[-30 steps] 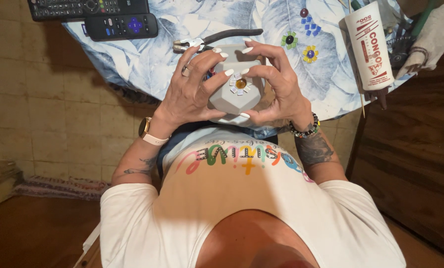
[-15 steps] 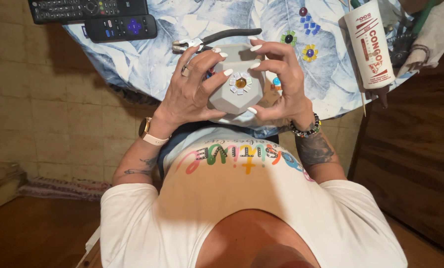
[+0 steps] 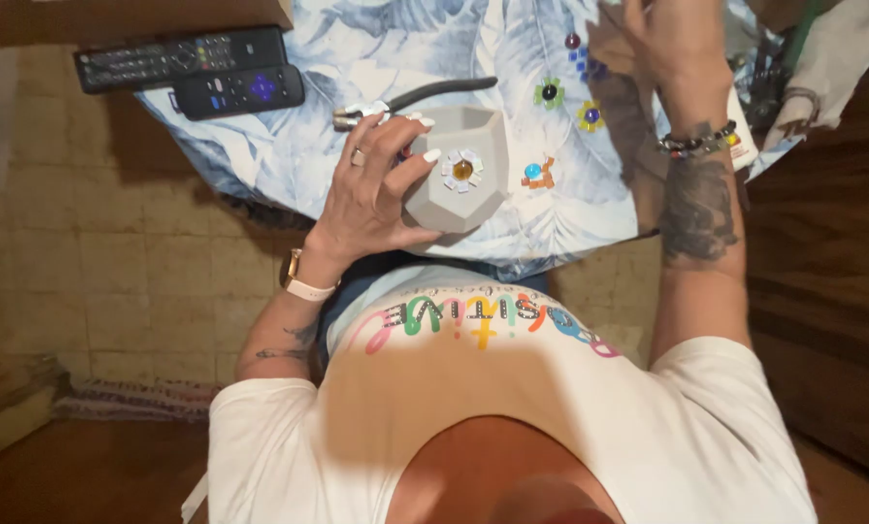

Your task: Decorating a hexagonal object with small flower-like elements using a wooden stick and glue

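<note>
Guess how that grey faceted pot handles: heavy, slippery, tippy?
The pot looks thick-walled and cast, so probably heavy for its size and rigid. The left hand holds it alone, so the matte surface likely grips well. Flat facets should resist rolling. The flower of small glued pieces may chip if knocked.

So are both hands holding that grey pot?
No, only the left hand grips the grey pot; the right hand is raised over the far side of the table.

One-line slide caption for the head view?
Left hand grips a grey faceted pot with a mosaic flower; right hand reaches up across the leaf-print cloth.
</note>
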